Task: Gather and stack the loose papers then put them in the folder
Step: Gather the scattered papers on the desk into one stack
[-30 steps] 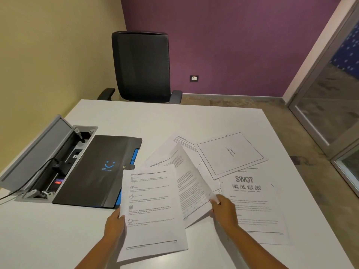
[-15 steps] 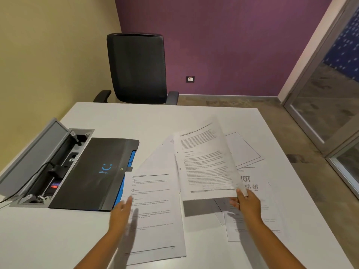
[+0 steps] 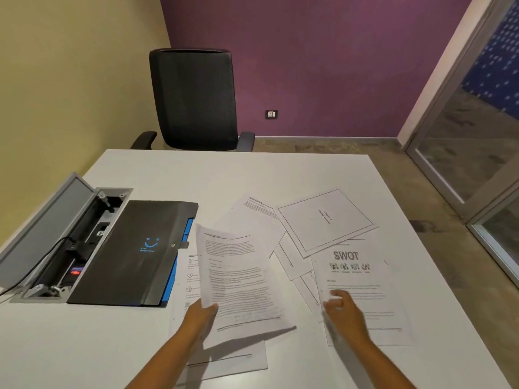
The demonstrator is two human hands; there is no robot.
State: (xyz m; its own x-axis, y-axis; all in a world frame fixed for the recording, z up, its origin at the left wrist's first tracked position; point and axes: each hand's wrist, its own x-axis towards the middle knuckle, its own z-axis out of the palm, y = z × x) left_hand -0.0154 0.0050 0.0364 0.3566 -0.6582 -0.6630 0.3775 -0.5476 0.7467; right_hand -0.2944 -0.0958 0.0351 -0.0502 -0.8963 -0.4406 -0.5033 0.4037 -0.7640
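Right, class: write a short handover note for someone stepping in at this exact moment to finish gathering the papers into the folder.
Left hand holds a text sheet by its lower left corner, over the icon sheet lying on the white table.
Right hand hovers over the SWOT page, blurred; grip unclear.
Black folder lies closed at the left.
Done: two sheets together.
Left: SWOT page, bordered title page and the sheets beneath; square the stack, open the folder, insert.

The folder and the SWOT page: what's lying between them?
In the head view, between the folder and the SWOT page lies the sheet held by the left hand, over another page, plus fanned loose sheets.
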